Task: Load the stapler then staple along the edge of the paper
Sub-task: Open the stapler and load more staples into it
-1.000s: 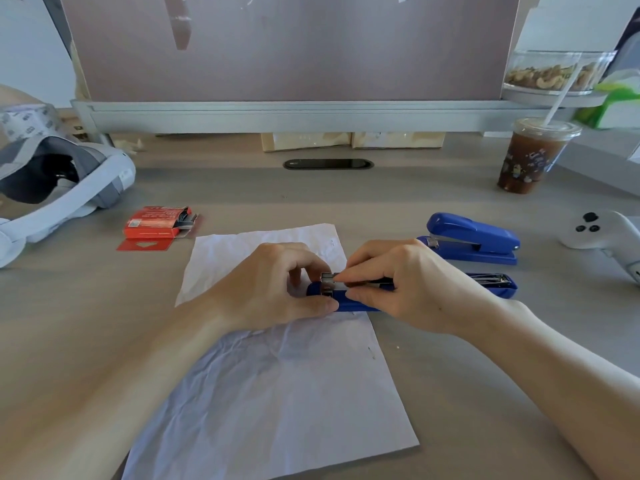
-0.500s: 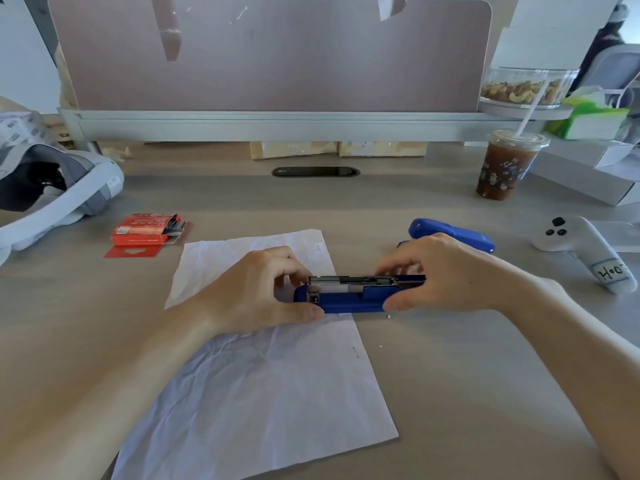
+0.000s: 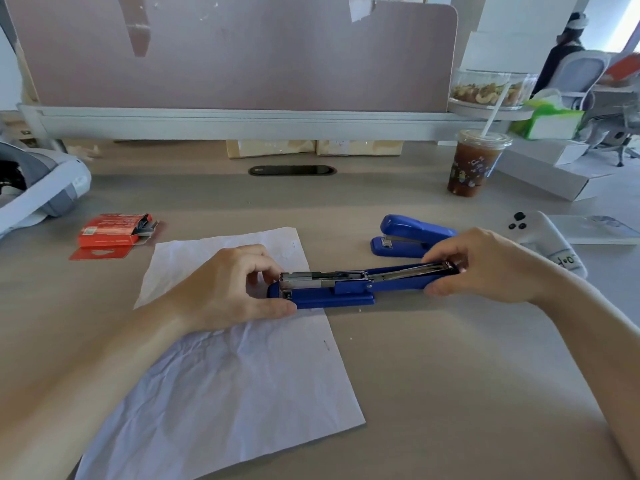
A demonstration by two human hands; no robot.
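A blue stapler (image 3: 332, 295) lies flat and swung open across the right edge of a creased white paper (image 3: 221, 382). Its metal staple channel faces up. My left hand (image 3: 228, 289) grips the front end, thumb along the near side of the base and fingers curled over the channel's tip. My right hand (image 3: 485, 268) pinches the far end of the opened top arm, thumb below and fingers above. A red staple box (image 3: 110, 232), open at its right end, lies on the desk left of the paper.
A second blue stapler (image 3: 412, 235), closed, sits just behind the open one. An iced drink cup (image 3: 474, 164) with a straw stands at the back right, a white controller (image 3: 543, 237) right of my right hand, a white headset (image 3: 45, 188) at far left.
My right hand has slid rightward from the stapler's middle to the end of its top arm, uncovering the metal channel. My left hand has kept its grip on the front end.
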